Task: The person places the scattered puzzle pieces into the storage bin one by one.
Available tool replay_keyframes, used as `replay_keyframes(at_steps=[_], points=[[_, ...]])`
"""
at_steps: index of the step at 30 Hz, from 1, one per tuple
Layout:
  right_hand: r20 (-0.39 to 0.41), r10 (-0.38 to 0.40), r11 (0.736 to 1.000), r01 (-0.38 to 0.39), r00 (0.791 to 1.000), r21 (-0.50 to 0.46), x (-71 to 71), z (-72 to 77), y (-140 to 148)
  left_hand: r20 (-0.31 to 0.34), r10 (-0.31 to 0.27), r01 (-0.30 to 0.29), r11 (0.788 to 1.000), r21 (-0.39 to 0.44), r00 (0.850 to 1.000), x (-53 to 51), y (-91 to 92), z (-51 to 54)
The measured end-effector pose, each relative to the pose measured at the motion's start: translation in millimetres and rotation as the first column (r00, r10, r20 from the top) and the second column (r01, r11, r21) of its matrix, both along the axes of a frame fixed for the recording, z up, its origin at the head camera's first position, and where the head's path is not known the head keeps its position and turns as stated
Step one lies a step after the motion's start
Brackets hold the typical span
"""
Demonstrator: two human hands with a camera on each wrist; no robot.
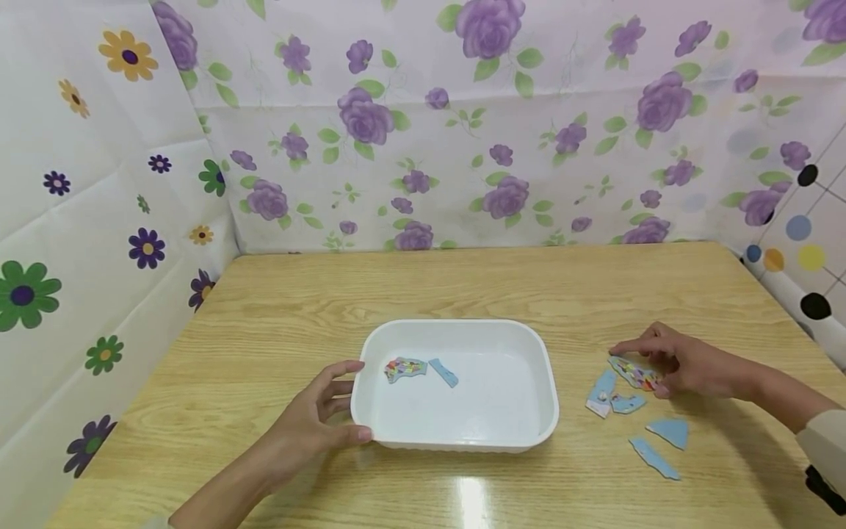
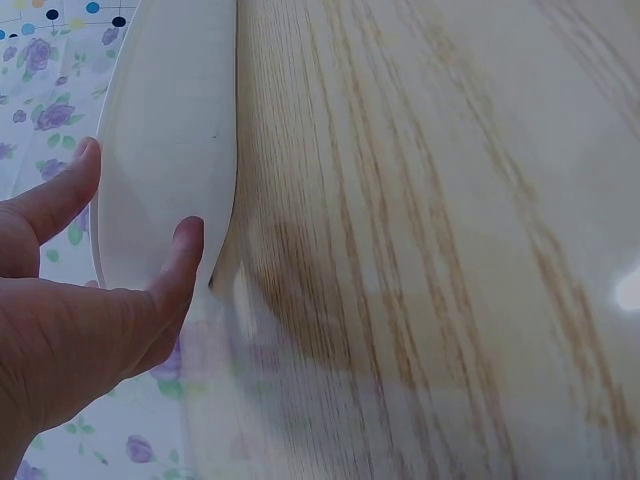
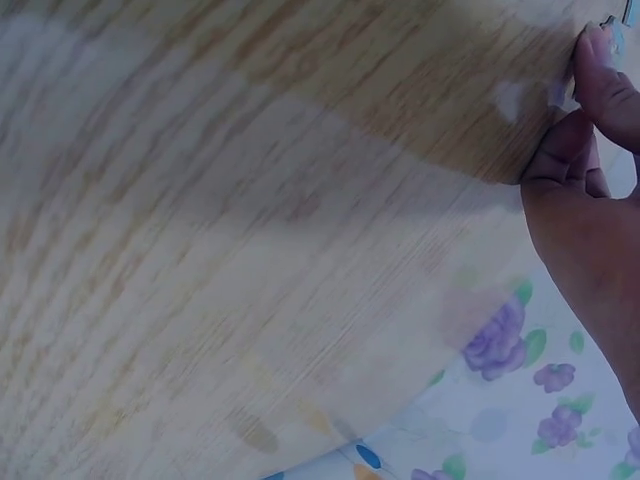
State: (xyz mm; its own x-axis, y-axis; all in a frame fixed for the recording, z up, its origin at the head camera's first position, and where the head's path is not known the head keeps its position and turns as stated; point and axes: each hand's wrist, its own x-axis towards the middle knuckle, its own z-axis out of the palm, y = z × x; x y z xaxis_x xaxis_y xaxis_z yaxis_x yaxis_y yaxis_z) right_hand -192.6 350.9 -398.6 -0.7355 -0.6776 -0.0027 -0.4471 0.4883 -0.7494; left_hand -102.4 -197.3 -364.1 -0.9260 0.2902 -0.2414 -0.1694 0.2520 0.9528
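On the table stands a white plastic tray (image 1: 463, 445). My left hand (image 1: 316, 419) rests against its left end, fingers spread along the rim and thumb at the front corner; the left wrist view shows the thumb (image 2: 185, 245) at the wall. Inside lie a multicoloured jagged piece (image 1: 406, 368) and a narrow light-blue piece (image 1: 443, 372). Right of the tray, my right hand (image 1: 687, 364) pinches another flat multicoloured piece (image 1: 634, 374) by its two ends, between index finger and thumb. Only a sliver of it shows at the right wrist view's edge.
Beside the right hand lie several flat light-blue pieces: a long one with a pale end (image 1: 601, 393), a curved one (image 1: 628, 403), a wedge (image 1: 670, 432) and a strip (image 1: 654, 458). Flower-patterned sheets (image 1: 423, 147) hang behind and beside the wooden table (image 1: 304, 294).
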Motion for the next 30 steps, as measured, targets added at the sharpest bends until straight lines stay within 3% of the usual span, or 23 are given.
replay_keyframes(at_steps=[8,15,22,30], points=[[0.064,-0.036,0.999,0.034,0.997,0.032,1.1,5.8,-1,-0.003,-0.001,0.001,1.000,0.000,1.000,-0.4,0.1,-0.3],[0.137,-0.045,0.999,0.047,0.989,-0.011,3.7,14.7,-1,-0.003,-0.002,0.002,1.000,-0.005,1.000,-0.4,0.9,0.4],[0.064,-0.054,0.999,0.054,0.996,0.001,5.0,18.8,1,-0.005,-0.014,0.014,1.000,0.000,1.000,-0.6,0.1,0.4],[0.072,-0.083,0.996,0.082,0.994,0.021,5.0,27.4,-2,-0.003,-0.018,0.018,1.000,0.002,1.000,0.3,-0.3,0.6]])
